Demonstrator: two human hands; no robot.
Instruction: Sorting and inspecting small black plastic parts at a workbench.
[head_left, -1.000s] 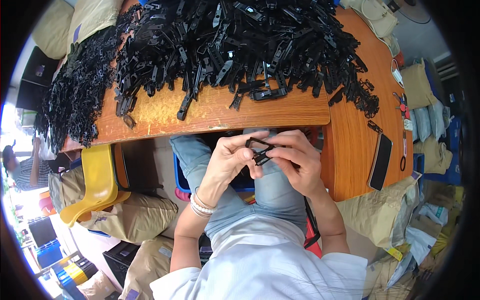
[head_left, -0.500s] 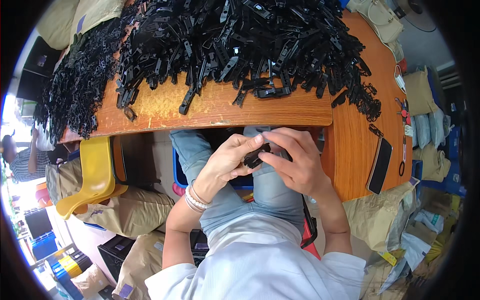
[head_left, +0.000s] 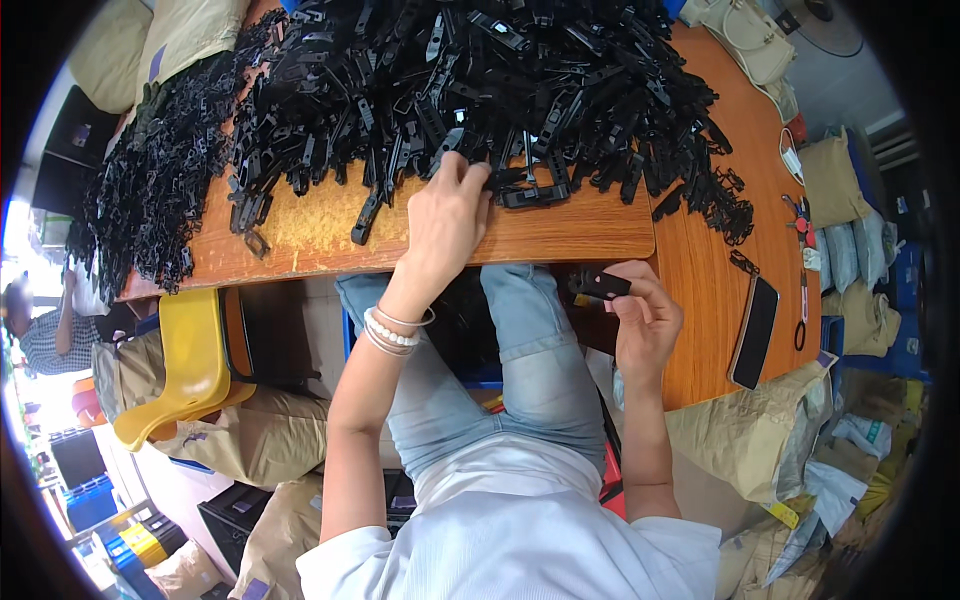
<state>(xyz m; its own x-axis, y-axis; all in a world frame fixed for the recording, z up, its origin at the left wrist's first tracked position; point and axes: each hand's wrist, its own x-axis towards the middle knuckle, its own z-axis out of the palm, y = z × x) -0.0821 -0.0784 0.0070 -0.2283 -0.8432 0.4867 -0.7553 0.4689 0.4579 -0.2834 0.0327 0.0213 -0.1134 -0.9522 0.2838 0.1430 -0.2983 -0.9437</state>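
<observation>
Head cam: right hand (head_left: 648, 318), just right of center in the frame, has thumb and fingers pinched together on a small black plastic part (head_left: 605, 287). It's a stubby, dark piece poking out left past the fingertips, kinda smooth where it's gripped, and the far end is too blurry to make out. Left hand (head_left: 445, 218) is upper middle, fingers bent down at the front edge of a huge black parts heap (head_left: 480, 90) on the wooden table (head_left: 580, 232). Honestly can't tell if those fingertips are closed on anything.
</observation>
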